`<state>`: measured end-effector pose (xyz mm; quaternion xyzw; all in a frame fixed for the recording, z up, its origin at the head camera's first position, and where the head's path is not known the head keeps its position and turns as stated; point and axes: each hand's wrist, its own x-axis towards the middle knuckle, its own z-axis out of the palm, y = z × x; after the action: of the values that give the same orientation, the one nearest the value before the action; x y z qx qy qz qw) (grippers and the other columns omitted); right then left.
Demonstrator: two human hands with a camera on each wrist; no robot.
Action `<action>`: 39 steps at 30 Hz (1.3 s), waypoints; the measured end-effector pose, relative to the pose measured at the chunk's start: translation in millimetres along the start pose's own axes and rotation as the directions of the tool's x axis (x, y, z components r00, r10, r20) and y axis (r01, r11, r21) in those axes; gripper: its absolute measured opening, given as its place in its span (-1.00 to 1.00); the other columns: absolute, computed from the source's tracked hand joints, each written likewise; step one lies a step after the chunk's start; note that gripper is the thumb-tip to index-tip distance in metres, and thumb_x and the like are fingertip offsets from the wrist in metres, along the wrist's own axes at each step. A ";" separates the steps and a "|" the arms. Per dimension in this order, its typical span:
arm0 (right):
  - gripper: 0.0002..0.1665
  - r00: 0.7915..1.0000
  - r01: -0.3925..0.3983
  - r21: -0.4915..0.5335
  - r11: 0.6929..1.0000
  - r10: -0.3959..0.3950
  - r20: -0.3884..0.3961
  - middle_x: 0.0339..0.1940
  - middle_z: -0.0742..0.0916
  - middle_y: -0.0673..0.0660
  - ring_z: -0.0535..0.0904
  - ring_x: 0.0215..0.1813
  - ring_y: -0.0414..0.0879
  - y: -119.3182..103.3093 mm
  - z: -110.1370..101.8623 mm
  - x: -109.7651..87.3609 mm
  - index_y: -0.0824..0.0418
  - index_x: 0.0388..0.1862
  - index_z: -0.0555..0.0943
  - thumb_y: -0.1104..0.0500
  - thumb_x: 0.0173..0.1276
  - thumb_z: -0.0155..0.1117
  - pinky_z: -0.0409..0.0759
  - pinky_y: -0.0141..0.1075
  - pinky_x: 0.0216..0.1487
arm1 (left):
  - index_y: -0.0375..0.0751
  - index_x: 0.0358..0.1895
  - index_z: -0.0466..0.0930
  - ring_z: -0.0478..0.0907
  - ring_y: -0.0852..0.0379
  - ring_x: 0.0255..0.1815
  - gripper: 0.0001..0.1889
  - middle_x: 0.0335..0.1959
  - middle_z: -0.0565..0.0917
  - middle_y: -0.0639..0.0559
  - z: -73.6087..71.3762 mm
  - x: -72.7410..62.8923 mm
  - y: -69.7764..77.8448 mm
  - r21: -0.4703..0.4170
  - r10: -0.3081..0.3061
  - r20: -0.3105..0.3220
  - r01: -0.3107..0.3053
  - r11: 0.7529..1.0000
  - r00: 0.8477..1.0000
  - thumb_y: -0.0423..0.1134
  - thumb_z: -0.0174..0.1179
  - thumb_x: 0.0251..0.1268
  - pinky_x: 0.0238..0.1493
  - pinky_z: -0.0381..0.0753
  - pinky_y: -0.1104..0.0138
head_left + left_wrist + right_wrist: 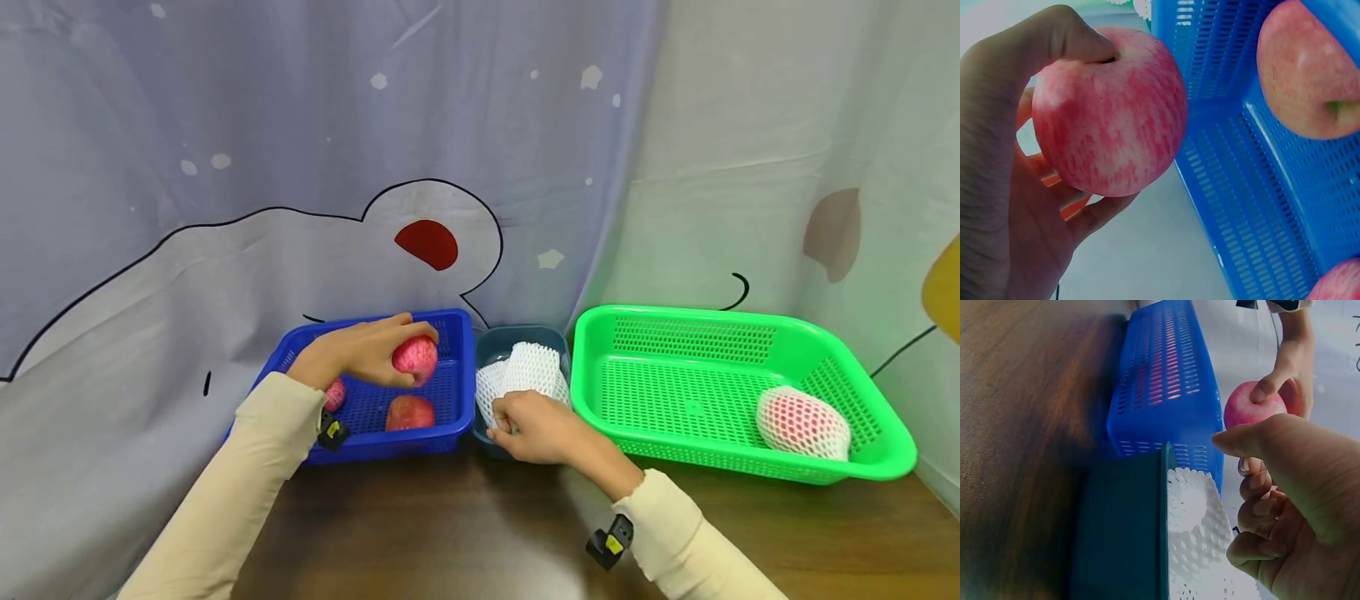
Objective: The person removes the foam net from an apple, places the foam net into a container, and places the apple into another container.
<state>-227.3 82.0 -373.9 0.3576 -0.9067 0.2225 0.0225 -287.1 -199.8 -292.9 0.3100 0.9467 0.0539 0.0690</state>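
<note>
My left hand (367,348) grips a pink-red apple (415,360) above the blue basket (467,375). In the left wrist view, the thumb presses by the apple's stem (1109,60) and the fingers curl beneath it. Two more apples lie in that basket, one at the front (409,412) and one partly hidden by the left wrist (335,394). My right hand (536,427) hovers at the near side of a small teal bin (1125,531), fingers loosely curled, thumb apart, nothing between them. White foam fruit nets (534,368) fill the bin, close beside those fingers.
A green basket (585,367) stands to the right, holding a foam-netted fruit (802,423) at its right end. The three containers stand side by side on a brown wooden table (420,525). A patterned curtain (300,125) hangs behind them.
</note>
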 end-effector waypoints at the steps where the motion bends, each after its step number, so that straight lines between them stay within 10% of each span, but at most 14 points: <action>1: -0.61 1.000 0.005 -0.002 1.000 -0.005 -0.002 -0.64 0.43 -0.16 0.38 -0.50 -0.28 0.1 0.4 -0.4 0.00 -0.62 0.40 0.04 0.30 0.37 0.29 -0.43 -0.51 | 0.22 0.31 0.37 0.55 0.05 0.02 -0.35 0.04 0.48 0.00 -0.6 -0.4 -1.0 -0.005 -0.004 0.002 0.004 1.000 1.000 0.03 0.33 0.08 -0.08 0.70 0.18; 39: -0.74 0.998 0.065 -0.006 0.998 -0.065 -0.001 -0.64 0.43 -0.18 0.33 -0.56 -0.38 4.2 6.6 -25.5 -0.03 -0.50 0.47 0.05 0.34 0.34 0.29 -0.49 -0.53 | 0.12 0.24 0.49 0.46 -0.13 0.12 -0.40 0.11 0.49 -0.16 -4.8 4.8 -44.1 0.031 -0.139 0.134 0.136 0.990 0.981 -0.04 0.36 0.03 -0.03 0.66 0.03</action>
<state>-210.3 98.2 -386.6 0.3868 -0.8952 0.2190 0.0312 -317.3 -232.6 -295.0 0.2477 0.9594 0.0177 0.1336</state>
